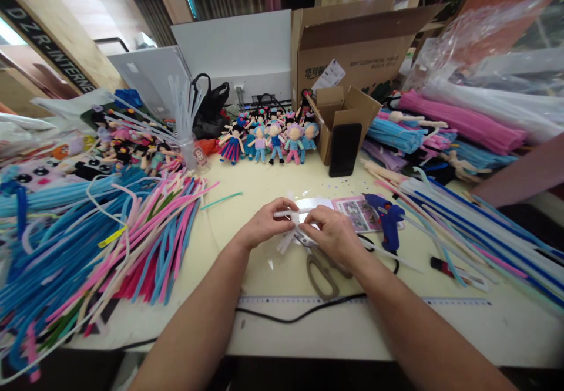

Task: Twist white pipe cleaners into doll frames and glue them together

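Note:
At the middle of the table, my left hand (272,222) pinches a small piece made of white pipe cleaners (288,240), with loose ends fanning out below the fingers. My right hand (333,233) is closed on the other side of the same piece, thumb and fingertips together. Part of it is hidden by my fingers. Scissors (325,275) with grey-brown handles lie beneath my right hand. To the right is a blue glue gun (388,222), lying near a pink printed card (358,213).
Piles of coloured pipe cleaners lie at the left (163,244) and right (462,221). Several small dolls (274,141) stand at the back, beside a black phone (345,150) leaning on a small cardboard box (326,122). A ruler (282,300) and black cable (286,320) cross the front.

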The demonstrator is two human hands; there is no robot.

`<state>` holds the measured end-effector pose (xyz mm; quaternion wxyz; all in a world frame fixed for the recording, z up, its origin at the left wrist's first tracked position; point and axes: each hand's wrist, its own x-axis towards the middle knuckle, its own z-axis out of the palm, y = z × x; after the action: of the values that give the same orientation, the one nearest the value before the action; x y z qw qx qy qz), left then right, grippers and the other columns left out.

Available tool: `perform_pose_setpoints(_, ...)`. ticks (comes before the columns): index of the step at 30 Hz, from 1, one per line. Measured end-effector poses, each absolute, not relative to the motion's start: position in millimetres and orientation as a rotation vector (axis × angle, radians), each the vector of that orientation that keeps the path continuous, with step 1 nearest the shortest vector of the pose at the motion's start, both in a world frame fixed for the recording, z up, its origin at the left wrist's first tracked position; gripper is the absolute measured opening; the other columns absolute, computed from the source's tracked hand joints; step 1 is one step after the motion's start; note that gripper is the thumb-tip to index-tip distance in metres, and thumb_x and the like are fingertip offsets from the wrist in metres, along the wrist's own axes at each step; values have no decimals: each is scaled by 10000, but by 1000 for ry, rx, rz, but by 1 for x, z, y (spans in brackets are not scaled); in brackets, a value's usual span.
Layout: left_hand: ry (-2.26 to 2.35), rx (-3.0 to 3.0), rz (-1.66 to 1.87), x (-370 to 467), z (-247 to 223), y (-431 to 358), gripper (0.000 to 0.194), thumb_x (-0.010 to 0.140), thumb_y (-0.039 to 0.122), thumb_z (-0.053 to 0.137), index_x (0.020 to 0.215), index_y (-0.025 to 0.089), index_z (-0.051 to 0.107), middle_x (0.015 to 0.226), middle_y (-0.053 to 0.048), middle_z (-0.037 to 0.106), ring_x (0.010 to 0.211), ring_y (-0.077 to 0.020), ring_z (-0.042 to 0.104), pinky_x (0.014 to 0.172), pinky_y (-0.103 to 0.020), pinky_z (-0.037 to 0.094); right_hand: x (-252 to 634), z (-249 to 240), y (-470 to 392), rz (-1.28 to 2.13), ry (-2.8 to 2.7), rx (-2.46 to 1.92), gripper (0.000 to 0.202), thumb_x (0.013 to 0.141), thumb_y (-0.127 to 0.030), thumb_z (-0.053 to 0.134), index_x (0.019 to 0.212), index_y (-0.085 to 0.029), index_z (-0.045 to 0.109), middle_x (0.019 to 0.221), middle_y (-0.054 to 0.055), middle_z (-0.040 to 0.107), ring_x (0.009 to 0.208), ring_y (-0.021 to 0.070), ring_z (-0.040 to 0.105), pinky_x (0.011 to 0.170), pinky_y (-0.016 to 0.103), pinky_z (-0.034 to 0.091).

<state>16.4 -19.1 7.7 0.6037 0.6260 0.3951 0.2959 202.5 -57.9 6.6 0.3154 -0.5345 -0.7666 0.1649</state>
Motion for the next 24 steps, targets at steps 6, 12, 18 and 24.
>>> perform_pose_setpoints(6, 934, 1430, 681, 18, 7, -19, 322, 679, 206, 676, 980, 187, 563, 887, -6, 607, 809, -131, 584, 742, -267, 451, 203, 3, -57, 408, -2017, -1406, 117, 812, -250, 614, 706, -201, 624, 704, -3, 582, 637, 131, 503, 604, 251, 317)
perform_pose_setpoints(12, 904, 1396, 689, 19, 5, -19, 317, 683, 209, 684, 968, 182, 546, 843, 2, 602, 770, -117, 577, 706, -242, 441, 204, 5, -57, 426, -2006, -1407, 108, 808, -245, 617, 710, -202, 633, 690, -7, 576, 621, 127, 495, 601, 251, 319)
perform_pose_setpoints(18, 897, 1348, 719, 20, 4, -20, 341, 667, 225, 706, 965, 177, 545, 827, -1, 615, 731, -113, 580, 678, -238, 441, 207, 8, -55, 479, -2005, -1380, 96, 814, -233, 597, 738, -209, 651, 702, 2, 593, 644, 138, 514, 609, 255, 338)
perform_pose_setpoints(24, 894, 1351, 769, 19, 5, -20, 354, 646, 250, 726, 953, 172, 568, 779, 8, 616, 678, -109, 567, 637, -229, 429, 209, 5, -52, 637, -1862, -1369, 71, 793, -242, 581, 787, -207, 643, 694, -8, 617, 624, 133, 522, 592, 250, 358)
